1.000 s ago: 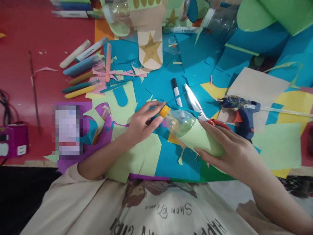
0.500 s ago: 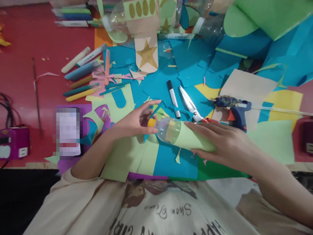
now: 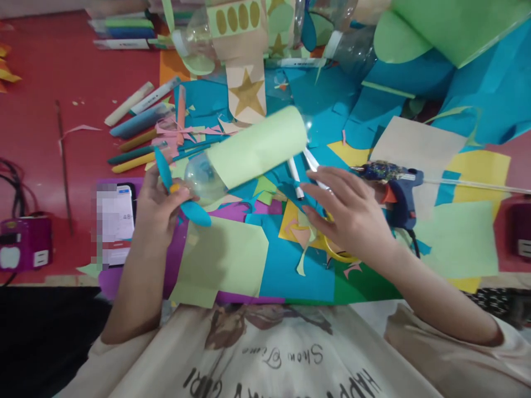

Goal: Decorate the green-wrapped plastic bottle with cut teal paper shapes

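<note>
My left hand [image 3: 164,202] grips the capped neck of a clear plastic bottle [image 3: 201,174], which is tilted with its base up to the right. Pale green paper [image 3: 261,146] wraps the bottle's body. A blue paper propeller [image 3: 194,213] sits at the yellow cap, partly behind my thumb. My right hand [image 3: 346,213] is off the bottle, fingers apart, over the scissors [image 3: 313,160] and a marker [image 3: 294,174]. Part of the scissors' yellow handle shows beneath the hand; I see nothing held in it.
A hot glue gun [image 3: 394,185] lies right of my right hand, its glue stick pointing right. Several markers [image 3: 141,119] and paper scraps lie at the left, near a phone [image 3: 120,221]. Decorated bottles [image 3: 244,61] lie at the back.
The wrapped bottle has swung left, its base now raised toward the back. My right hand has let go of it and opened; my left hand moved left with the neck and propeller.
</note>
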Demonstrator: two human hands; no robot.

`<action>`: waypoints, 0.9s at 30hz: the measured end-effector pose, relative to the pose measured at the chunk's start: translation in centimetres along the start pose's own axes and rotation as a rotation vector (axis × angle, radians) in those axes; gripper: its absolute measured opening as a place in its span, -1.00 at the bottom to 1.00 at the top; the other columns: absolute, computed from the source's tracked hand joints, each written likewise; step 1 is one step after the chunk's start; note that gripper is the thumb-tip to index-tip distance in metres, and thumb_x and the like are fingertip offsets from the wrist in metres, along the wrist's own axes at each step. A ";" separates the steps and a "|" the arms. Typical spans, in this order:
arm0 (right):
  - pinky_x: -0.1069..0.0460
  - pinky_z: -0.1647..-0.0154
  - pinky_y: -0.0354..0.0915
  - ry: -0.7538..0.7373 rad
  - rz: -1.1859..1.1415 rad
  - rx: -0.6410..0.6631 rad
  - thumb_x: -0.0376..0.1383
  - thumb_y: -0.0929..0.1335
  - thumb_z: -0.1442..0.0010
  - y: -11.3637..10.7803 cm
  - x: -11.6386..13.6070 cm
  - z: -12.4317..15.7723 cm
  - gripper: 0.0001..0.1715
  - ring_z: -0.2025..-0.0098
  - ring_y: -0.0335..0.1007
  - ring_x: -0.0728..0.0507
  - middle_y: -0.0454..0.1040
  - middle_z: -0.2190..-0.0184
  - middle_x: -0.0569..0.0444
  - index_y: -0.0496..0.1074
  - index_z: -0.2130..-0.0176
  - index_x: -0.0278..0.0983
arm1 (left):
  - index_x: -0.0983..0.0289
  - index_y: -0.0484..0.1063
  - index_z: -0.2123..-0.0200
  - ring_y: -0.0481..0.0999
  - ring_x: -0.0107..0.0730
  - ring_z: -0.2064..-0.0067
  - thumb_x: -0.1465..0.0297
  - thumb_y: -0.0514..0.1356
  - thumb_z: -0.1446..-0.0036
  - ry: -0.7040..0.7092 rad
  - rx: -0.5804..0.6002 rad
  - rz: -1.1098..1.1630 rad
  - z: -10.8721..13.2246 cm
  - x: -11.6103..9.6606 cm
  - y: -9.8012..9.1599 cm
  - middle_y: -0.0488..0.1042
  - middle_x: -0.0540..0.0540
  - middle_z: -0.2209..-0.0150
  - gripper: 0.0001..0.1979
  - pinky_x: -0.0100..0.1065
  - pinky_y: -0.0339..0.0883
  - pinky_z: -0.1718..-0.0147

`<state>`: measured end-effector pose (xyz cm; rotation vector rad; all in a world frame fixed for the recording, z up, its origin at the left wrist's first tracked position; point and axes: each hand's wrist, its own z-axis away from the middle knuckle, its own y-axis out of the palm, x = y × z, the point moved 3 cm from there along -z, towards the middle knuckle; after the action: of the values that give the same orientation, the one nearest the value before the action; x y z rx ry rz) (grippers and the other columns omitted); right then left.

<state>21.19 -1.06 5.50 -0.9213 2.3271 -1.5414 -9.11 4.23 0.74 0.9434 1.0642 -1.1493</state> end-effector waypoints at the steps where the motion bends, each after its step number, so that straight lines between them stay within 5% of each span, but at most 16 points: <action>1: -0.20 0.01 0.43 -0.007 -0.019 0.039 -0.35 0.31 -0.29 0.6 0.1 0.2 -0.74 -0.06 0.45 -0.32 0.56 0.06 -0.21 0.40 0.02 -0.33 | 0.11 0.44 0.17 0.50 -0.48 0.52 0.20 0.56 0.43 -0.019 -0.045 0.031 0.2 0.2 -0.1 0.48 -0.16 0.49 -0.34 -0.42 0.39 0.56; 7: -0.21 -0.06 0.38 -0.006 -0.014 0.209 -0.29 0.27 -0.34 3.0 0.1 0.6 -0.68 -0.09 0.44 -0.33 0.56 0.00 -0.21 0.46 0.01 -0.39 | 0.07 0.35 0.06 0.60 -0.40 0.40 0.33 0.54 0.40 -0.110 -0.047 0.172 2.2 0.9 1.6 0.56 -0.15 0.30 -0.25 -0.40 0.45 0.52; 12: -0.27 -0.15 0.29 0.121 -0.028 0.123 -0.25 0.26 -0.34 2.8 -0.4 0.3 -0.68 -0.19 0.36 -0.37 0.53 -0.06 -0.22 0.44 0.01 -0.35 | 0.06 0.17 -0.12 0.64 -0.33 0.30 0.29 0.46 0.16 -0.240 0.123 0.111 3.7 0.8 4.0 0.58 -0.10 0.34 -0.21 -0.34 0.53 0.37; 14: -0.23 -0.09 0.35 0.110 -0.131 0.088 -0.15 0.24 -0.36 2.5 0.1 0.1 -0.64 -0.11 0.44 -0.32 0.56 -0.01 -0.18 0.43 0.01 -0.31 | 0.06 0.13 -0.13 0.64 -0.34 0.20 0.35 0.40 0.07 -0.332 0.216 0.102 4.1 0.7 5.4 0.60 -0.06 0.23 -0.27 -0.31 0.55 0.24; 18: -0.12 0.20 0.45 0.105 -0.329 0.075 0.03 0.28 -0.29 2.6 1.0 -0.4 -0.50 0.18 0.56 -0.25 0.61 0.21 -0.16 0.43 0.07 -0.33 | 0.14 0.18 -0.13 0.62 -0.41 0.26 0.45 0.32 0.03 -0.403 0.248 0.167 4.5 0.7 8.4 0.51 -0.15 0.42 -0.36 -0.26 0.53 0.11; 22: -0.08 0.27 0.44 0.124 -0.359 0.005 -0.19 0.31 -0.31 2.8 0.4 -0.5 -0.77 0.26 0.55 -0.19 0.61 0.28 -0.10 0.44 0.18 -0.31 | 0.19 0.25 -0.06 0.60 -0.41 0.19 0.45 0.30 -0.02 -0.484 0.331 0.216 5.0 1.4 10.4 0.53 -0.08 0.36 -0.48 -0.23 0.47 0.00; 25: -0.09 0.22 0.43 0.111 -0.378 0.034 -0.30 0.30 -0.30 3.1 -0.4 -0.3 -0.85 0.20 0.55 -0.20 0.61 0.20 -0.08 0.47 0.26 -0.26 | 0.17 0.31 -0.01 0.56 -0.29 0.03 0.38 0.30 -0.04 -0.395 0.395 0.153 4.4 1.8 10.2 0.54 0.03 0.13 -0.56 -0.17 0.43 -0.06; 27: -0.12 0.18 0.42 0.107 -0.358 0.046 -0.32 0.30 -0.29 3.2 -0.9 -0.1 -0.83 0.17 0.54 -0.21 0.61 0.17 -0.08 0.48 0.31 -0.24 | 0.10 0.31 -0.03 0.49 -0.24 -0.10 0.32 0.29 -0.07 -0.167 0.380 0.039 3.3 1.6 9.3 0.45 0.05 -0.07 -0.56 -0.14 0.37 -0.11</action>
<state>20.65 0.42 2.53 -1.3325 2.2777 -1.8081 0.68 2.29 0.35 1.1336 0.7023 -1.4004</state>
